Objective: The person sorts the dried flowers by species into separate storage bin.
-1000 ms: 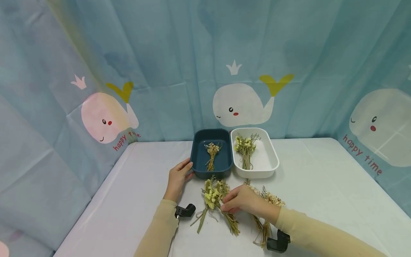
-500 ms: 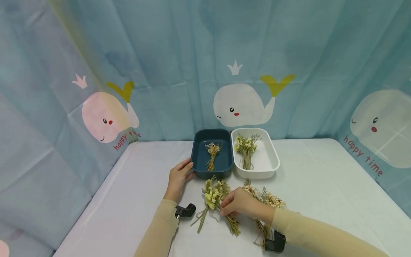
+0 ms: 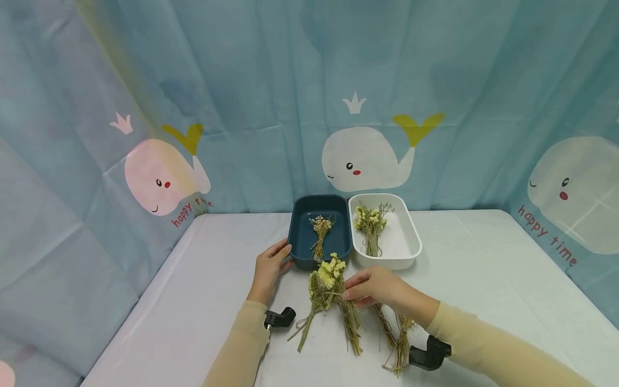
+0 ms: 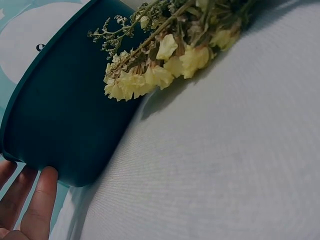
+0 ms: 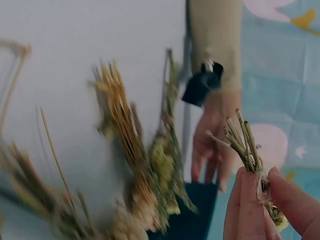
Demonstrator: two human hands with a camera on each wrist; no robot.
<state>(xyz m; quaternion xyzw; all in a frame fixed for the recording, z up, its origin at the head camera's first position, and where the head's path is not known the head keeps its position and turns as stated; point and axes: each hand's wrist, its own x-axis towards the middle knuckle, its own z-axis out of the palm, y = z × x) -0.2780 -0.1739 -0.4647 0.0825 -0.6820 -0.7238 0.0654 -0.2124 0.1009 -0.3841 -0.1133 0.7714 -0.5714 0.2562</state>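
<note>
My right hand [image 3: 374, 287] pinches the tied stems [image 5: 245, 142] of a small dried-flower bunch between thumb and fingers. Its yellow blossoms [image 3: 331, 270] point toward the dark blue tray [image 3: 296, 223], overlapping its near edge in the head view. Underneath lie another yellow bunch [image 3: 315, 298] and a bunch with straw-coloured stems [image 3: 351, 325]. My left hand [image 3: 270, 266] rests against the blue tray's near left corner, fingers [image 4: 44, 197] extended against its side. Inside that tray lies a small cream bunch [image 3: 319, 231].
A white tray [image 3: 411, 236] stands right beside the blue one, with a yellow bunch [image 3: 371, 226] in it. More straw-stemmed bunches [image 3: 401, 346] lie on the white tabletop [image 3: 483, 301] below my right forearm. A whale-print curtain [image 3: 271, 161] hangs behind.
My right hand has risen from the bunches and moved slightly right and away, lifting a yellow bunch with it. My left hand keeps its place at the blue tray.
</note>
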